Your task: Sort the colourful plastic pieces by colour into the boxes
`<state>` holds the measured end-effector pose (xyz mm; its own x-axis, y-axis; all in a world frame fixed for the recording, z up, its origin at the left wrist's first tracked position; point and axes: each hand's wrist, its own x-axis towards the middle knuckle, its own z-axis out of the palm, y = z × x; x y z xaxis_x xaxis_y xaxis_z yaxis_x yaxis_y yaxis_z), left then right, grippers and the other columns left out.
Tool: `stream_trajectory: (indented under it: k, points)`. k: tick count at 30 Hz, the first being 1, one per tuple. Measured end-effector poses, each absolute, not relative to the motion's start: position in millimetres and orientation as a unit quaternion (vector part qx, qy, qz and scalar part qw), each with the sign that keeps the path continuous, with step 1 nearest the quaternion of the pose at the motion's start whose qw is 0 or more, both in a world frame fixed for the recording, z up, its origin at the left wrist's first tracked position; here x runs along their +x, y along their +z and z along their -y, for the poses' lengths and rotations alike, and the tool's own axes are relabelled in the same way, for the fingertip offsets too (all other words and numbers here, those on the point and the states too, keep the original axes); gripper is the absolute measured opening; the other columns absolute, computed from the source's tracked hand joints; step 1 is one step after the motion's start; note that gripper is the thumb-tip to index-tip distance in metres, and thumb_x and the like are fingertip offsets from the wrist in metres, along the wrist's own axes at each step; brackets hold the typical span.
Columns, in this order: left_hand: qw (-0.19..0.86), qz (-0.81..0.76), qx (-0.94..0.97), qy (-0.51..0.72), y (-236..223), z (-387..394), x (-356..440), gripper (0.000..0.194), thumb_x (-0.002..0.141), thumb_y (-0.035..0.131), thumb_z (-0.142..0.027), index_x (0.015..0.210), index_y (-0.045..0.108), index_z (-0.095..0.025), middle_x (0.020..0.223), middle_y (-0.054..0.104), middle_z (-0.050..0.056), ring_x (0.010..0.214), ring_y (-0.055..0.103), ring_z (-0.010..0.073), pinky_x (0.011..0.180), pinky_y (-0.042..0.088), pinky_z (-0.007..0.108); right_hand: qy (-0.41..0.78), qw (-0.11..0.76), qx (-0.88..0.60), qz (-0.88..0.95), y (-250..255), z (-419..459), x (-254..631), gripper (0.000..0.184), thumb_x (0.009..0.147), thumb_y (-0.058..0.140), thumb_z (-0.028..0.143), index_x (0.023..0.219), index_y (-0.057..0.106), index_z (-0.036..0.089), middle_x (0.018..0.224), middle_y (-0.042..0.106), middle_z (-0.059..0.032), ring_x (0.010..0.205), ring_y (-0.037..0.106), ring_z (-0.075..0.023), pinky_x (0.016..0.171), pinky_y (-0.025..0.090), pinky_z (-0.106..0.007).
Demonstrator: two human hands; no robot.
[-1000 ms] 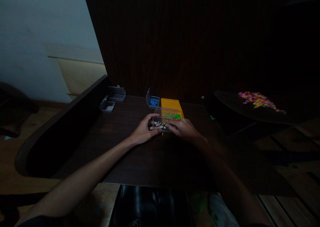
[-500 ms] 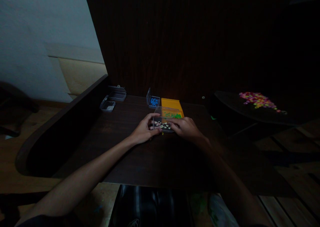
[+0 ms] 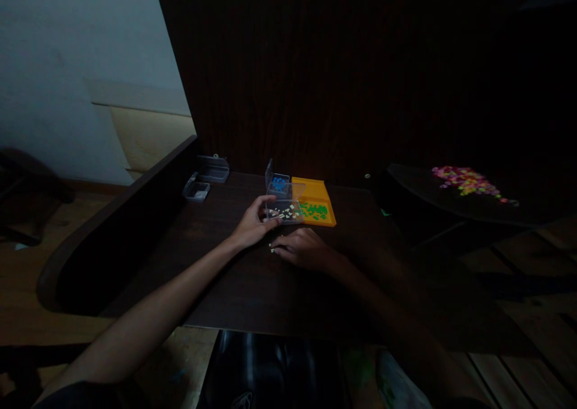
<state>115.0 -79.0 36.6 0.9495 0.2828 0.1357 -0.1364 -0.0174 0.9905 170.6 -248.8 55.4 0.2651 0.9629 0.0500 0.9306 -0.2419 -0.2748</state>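
My left hand (image 3: 252,224) is closed on the left end of a clear plastic box (image 3: 299,205), its lid raised at the back. Small cream pieces (image 3: 283,214) lie scattered inside it. Lower on the dark tabletop, my right hand (image 3: 301,249) has thumb and fingertips drawn together at a couple of tiny cream pieces (image 3: 271,249); their exact shape is too small to tell. Just right of the clear box stands an open yellow case (image 3: 331,212) with green pieces (image 3: 314,210). Behind is a small open clear box (image 3: 269,173) holding blue pieces (image 3: 279,183).
Two more open clear boxes, a larger one (image 3: 220,172) and a smaller one (image 3: 205,195), stand at the left by the raised side panel (image 3: 121,216). A pile of colourful beads (image 3: 469,181) lies on the right ledge. A dark panel (image 3: 288,84) rises behind.
The clear box has shifted left in my left hand, uncovering more of the yellow case. My right hand has left the box and come down to the tabletop pieces.
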Motion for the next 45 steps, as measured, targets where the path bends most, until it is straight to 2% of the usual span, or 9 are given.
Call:
stream_trajectory:
  k: [7,12,17,21,25,34,41,45]
  points:
    - [0.697,-0.055,0.700,0.148,40.3,81.5,113.9,0.060,0.065,0.077,-0.024,0.118,0.049,-0.016,0.096,0.061,0.004,0.089,0.062,0.0174,0.084,0.052,0.034,0.090,0.098,-0.808,0.574,56.9,244.3,164.8,0.020,0.089,0.061,0.035,0.101,0.071,0.023,0.084,0.068,-0.0046,0.077,0.060,-0.0167,0.067,0.033,-0.027]
    - [0.696,-0.051,0.701,0.150,37.8,81.4,114.6,0.061,0.065,0.076,-0.025,0.119,0.049,-0.015,0.097,0.061,0.005,0.089,0.062,0.0177,0.082,0.052,0.033,0.088,0.122,-0.803,0.577,55.1,244.3,165.0,0.015,0.087,0.062,0.030,0.094,0.071,0.020,0.070,0.062,-0.0009,0.065,0.054,-0.0128,0.061,0.031,-0.024]
    - [0.689,-0.044,0.706,0.157,36.3,81.5,114.9,0.060,0.065,0.076,-0.025,0.118,0.049,-0.015,0.093,0.062,0.004,0.088,0.061,0.0175,0.081,0.052,0.032,0.133,0.266,-0.767,0.568,63.3,252.4,175.8,0.011,0.084,0.064,0.027,0.086,0.067,0.016,0.054,0.046,0.0071,0.049,0.041,-0.0073,0.053,0.028,-0.021]
    - [0.690,-0.040,0.709,0.140,38.2,85.2,112.3,0.062,0.065,0.077,-0.024,0.119,0.048,-0.015,0.092,0.062,0.005,0.087,0.062,0.0175,0.080,0.052,0.034,0.119,0.386,-0.776,0.484,70.9,264.3,194.5,0.021,0.083,0.061,0.036,0.083,0.065,0.015,0.048,0.039,0.0088,0.045,0.032,-0.0070,0.047,0.024,-0.021]
    - [0.708,-0.029,0.695,0.120,39.1,92.4,108.9,0.059,0.066,0.077,-0.022,0.118,0.049,-0.016,0.096,0.060,0.005,0.089,0.062,0.0169,0.081,0.054,0.036,0.107,0.452,-0.788,0.404,70.7,272.9,211.7,0.031,0.078,0.063,0.045,0.080,0.064,0.014,0.047,0.036,0.0086,0.045,0.031,-0.0073,0.045,0.022,-0.021]
    - [0.725,0.004,0.681,0.104,40.5,101.2,104.3,0.056,0.066,0.076,-0.018,0.116,0.051,-0.018,0.106,0.056,0.005,0.089,0.061,0.0152,0.084,0.056,0.038,0.131,0.430,-0.812,0.372,59.3,275.7,224.6,0.030,0.071,0.067,0.042,0.074,0.066,0.012,0.046,0.037,0.0086,0.045,0.031,-0.0061,0.045,0.020,-0.020]
    - [0.713,-0.007,0.694,0.103,41.1,100.0,104.9,0.058,0.065,0.076,-0.018,0.117,0.052,-0.018,0.111,0.056,0.007,0.087,0.061,0.0153,0.078,0.057,0.035,0.168,0.455,-0.802,0.350,56.9,274.4,226.0,0.036,0.064,0.072,0.046,0.074,0.067,0.012,0.045,0.036,0.0094,0.044,0.028,-0.0054,0.043,0.019,-0.019]
    - [0.712,-0.012,0.694,0.107,42.0,99.3,105.5,0.057,0.065,0.075,-0.019,0.117,0.051,-0.017,0.103,0.059,0.006,0.090,0.061,0.0173,0.079,0.056,0.035,0.161,0.464,-0.798,0.349,61.1,276.1,228.0,0.035,0.066,0.072,0.045,0.076,0.069,0.012,0.045,0.039,0.0082,0.043,0.033,-0.0064,0.043,0.023,-0.020]
